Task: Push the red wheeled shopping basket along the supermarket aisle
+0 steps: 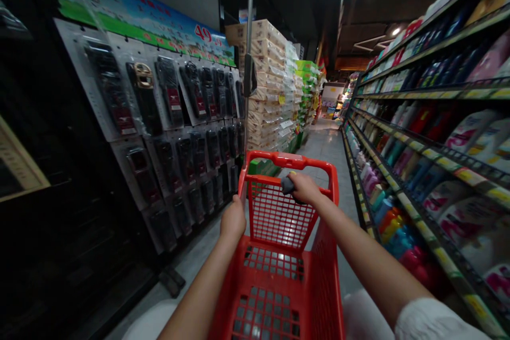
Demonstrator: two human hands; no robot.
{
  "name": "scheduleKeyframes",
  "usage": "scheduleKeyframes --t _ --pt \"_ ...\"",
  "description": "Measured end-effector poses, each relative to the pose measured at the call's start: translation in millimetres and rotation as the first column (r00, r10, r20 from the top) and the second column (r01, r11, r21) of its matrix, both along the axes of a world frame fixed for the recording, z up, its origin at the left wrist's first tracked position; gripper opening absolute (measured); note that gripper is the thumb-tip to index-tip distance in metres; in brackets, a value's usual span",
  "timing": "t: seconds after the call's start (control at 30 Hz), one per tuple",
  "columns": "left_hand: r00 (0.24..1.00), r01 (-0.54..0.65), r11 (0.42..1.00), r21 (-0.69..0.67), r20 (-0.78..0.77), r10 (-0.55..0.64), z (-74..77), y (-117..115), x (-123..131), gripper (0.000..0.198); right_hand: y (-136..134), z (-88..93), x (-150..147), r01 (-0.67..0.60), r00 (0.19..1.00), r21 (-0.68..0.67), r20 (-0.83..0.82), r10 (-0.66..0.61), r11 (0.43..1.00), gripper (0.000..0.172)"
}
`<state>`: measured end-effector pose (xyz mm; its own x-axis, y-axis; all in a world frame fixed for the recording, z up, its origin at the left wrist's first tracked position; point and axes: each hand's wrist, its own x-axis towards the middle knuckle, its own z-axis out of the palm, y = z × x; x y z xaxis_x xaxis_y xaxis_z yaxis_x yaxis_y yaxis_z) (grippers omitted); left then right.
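A red plastic shopping cart (279,255) stands right in front of me in a store aisle; its mesh basket looks bare. My left hand (233,220) is closed on the cart's left rim. My right hand (305,187) is closed round a dark grey handle grip (287,185) over the middle of the basket. Both forearms reach forward over the cart.
On the left hangs a wall rack of packaged belts (171,117) under a blue banner. Stacked tissue packs (271,95) stand beyond it. Shelves of bottles (430,159) line the right side. The tiled aisle floor (326,143) runs ahead between them. A metal pole (249,37) rises near the cart.
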<state>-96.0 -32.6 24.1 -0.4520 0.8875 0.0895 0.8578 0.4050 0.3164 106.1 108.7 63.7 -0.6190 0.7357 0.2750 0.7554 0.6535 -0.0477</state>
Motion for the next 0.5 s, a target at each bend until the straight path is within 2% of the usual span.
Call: scheduleKeyframes --t 0.17,0.27,0.37,0.43,0.5 --pt "1.000 0.011 1.000 -0.008 0.012 -0.011 3.2 -5.0 -1.8 0.032 -24.2 6.8 -91.4 0.012 1.000 0.030 -0.015 -0.011 0.999 0.031" --pt "1.000 -0.003 1.000 -0.021 0.015 0.003 5.5 -6.7 -1.3 0.030 -32.4 8.4 -118.8 0.032 0.999 0.049 -0.028 -0.030 0.998 0.029" --pt "1.000 -0.026 0.999 -0.023 0.017 0.026 7.5 -9.4 -0.1 0.028 -31.0 5.8 -105.1 -0.070 0.996 0.075 -0.047 0.073 0.995 0.034" --pt "0.999 -0.028 0.999 -0.031 0.020 0.029 9.8 -10.8 0.2 0.027 -27.0 2.0 -77.4 -0.138 0.986 0.080 -0.080 0.145 0.987 0.038" --pt "0.999 -0.034 0.997 -0.064 0.020 0.035 14.3 -9.9 -1.0 0.028 -22.1 -1.7 -43.8 -0.143 0.981 0.059 -0.127 0.149 0.988 0.040"
